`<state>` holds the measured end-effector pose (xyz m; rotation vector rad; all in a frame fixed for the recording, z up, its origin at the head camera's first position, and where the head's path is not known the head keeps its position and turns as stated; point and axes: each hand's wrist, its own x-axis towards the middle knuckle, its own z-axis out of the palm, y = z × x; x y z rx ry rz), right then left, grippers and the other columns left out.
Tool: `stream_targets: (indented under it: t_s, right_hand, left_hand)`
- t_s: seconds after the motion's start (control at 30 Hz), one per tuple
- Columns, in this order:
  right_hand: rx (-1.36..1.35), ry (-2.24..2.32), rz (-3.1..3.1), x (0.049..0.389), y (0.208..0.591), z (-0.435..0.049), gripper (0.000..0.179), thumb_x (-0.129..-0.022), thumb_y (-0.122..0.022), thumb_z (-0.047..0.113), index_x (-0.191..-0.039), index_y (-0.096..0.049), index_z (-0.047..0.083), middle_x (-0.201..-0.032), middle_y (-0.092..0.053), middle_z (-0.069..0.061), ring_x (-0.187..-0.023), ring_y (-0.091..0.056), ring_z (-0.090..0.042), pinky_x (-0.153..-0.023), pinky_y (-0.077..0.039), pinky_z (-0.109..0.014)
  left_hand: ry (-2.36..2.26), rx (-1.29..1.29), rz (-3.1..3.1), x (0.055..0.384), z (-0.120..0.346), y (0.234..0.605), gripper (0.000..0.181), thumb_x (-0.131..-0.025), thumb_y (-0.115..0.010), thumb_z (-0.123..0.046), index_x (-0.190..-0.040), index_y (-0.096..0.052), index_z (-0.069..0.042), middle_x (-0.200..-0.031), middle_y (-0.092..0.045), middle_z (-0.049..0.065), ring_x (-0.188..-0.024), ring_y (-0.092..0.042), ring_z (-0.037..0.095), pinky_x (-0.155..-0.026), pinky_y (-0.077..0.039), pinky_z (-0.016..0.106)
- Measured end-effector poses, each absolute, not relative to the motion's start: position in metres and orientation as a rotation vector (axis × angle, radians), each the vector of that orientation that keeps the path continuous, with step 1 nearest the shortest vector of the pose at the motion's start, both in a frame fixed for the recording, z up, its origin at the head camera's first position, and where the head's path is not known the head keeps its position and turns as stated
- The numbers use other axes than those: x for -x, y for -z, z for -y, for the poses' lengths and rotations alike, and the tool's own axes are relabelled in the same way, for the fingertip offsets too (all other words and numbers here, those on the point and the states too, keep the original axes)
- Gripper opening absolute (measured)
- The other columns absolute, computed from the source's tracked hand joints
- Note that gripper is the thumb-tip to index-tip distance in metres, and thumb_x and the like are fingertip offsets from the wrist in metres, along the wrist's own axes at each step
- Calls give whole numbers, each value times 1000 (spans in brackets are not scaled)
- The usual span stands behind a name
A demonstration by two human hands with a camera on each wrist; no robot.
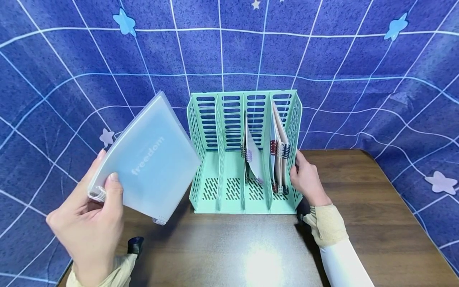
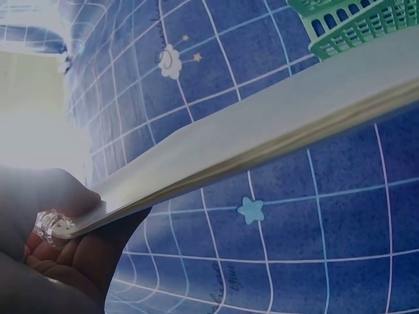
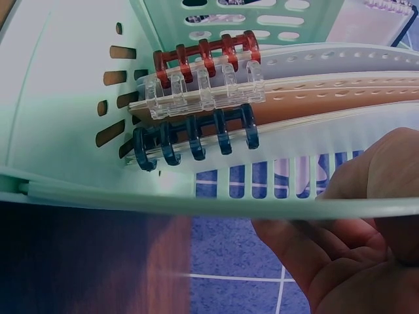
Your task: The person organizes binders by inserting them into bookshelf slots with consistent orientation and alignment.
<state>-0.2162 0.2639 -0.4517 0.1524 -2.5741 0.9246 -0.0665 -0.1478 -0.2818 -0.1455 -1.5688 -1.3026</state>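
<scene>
My left hand [image 1: 87,223] pinches a light-blue ring-bound notebook [image 1: 154,155] by its bound edge, thumb on the cover. The word "freedom" is printed on it, and it is held tilted in the air left of a mint-green file rack [image 1: 210,165]. At the rack's right side, my right hand [image 1: 310,181] grips the side wall; the right wrist view shows thumb and fingers on either side of the rim [image 3: 314,208]. Several ring-bound notebooks [image 1: 281,131] stand in the rightmost compartment, with red, clear and dark blue rings [image 3: 196,137].
More notebooks [image 1: 254,153] with dark and purple rings lean in the third compartment from the left. The rack stands on a brown wooden table [image 1: 358,207]. Behind it hangs a blue cloth [image 1: 236,52] with white lines and stars. A small black object [image 1: 135,245] shows by the left wrist.
</scene>
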Motion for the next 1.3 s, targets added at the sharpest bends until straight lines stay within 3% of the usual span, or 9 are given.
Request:
stream_targets:
  t_s: [0.27, 0.57, 0.9, 1.3]
  right_hand:
    - [-158, -939, 2570, 217, 453, -265, 56, -97, -52, 2, -152, -46, 11, -123, -71, -20, -61, -60, -31, -55, -49, -46]
    - [-141, -955, 2604, 216, 453, -266, 59, -98, -50, 4, -156, -41, 11, -125, -69, -22, -56, -58, -26, -52, -47, -40]
    - [-157, -932, 2575, 217, 453, -265, 56, -97, -52, 2, -152, -45, 9, -115, -71, -24, -61, -61, -33, -56, -50, -47]
    - [-161, -939, 2566, 216, 451, -265, 55, -97, -51, 3, -152, -46, 10, -122, -71, -23, -66, -62, -35, -60, -51, -51]
  left_hand:
    - [1405, 164, 1512, 63, 144, 279, 33, -83, -71, 12, -116, -72, 11, -114, -72, 25, -102, -75, 22, -81, -58, 22]
    - [1581, 265, 1407, 62, 133, 280, 34, -81, -68, 17, -115, -68, 19, -112, -74, 23, -96, -76, 21, -80, -58, 24]
    - [1642, 356, 1423, 63, 116, 283, 34, -81, -67, 20, -114, -68, 19, -114, -72, 26, -96, -76, 22, -81, -58, 26]
    - [1426, 338, 1816, 75, 79, 288, 43, -89, -68, 8, -125, -75, -15, -116, -75, 10, -87, -76, 14, -71, -59, 24]
